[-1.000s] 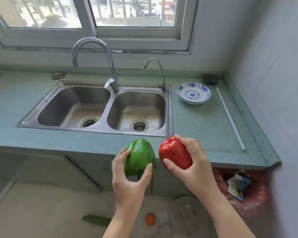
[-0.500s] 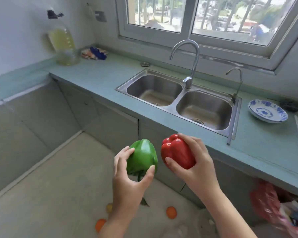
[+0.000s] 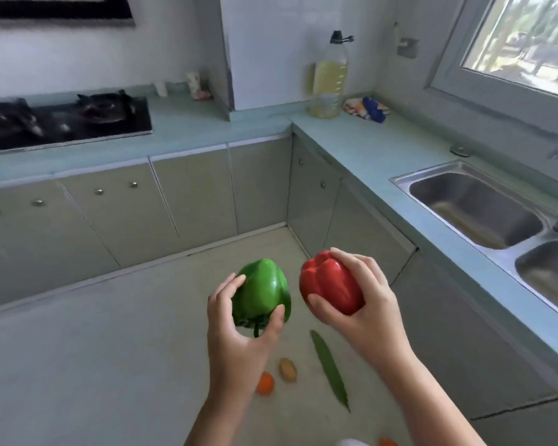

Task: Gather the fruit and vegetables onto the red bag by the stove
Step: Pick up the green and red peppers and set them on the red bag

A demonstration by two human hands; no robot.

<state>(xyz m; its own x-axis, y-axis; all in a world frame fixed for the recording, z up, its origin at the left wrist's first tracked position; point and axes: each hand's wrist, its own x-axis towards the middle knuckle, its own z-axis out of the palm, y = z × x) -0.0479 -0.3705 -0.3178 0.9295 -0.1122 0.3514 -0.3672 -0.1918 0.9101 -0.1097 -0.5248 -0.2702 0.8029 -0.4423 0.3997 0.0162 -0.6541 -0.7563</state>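
Observation:
My left hand (image 3: 236, 329) grips a green bell pepper (image 3: 263, 292), stem down, at chest height above the floor. Close beside it my right hand (image 3: 361, 304) holds a red bell pepper (image 3: 331, 283). On the floor below lie a long green cucumber (image 3: 331, 370), a small orange fruit (image 3: 265, 383), a brownish kiwi-like fruit (image 3: 287, 369), and another orange piece (image 3: 387, 441) at the bottom edge. The black stove (image 3: 62, 119) sits on the counter at far left. No red bag shows in this view.
The teal counter (image 3: 368, 143) wraps an L along the back and right, with a double steel sink (image 3: 484, 210) at right. An oil bottle (image 3: 329, 78) and a cloth (image 3: 368, 107) stand in the corner. Grey cabinet doors (image 3: 194, 194) line the floor.
The view has swung left from the sink and window to the corner and stove. Both hands keep their peppers in the same grip. More floor produce has come into sight.

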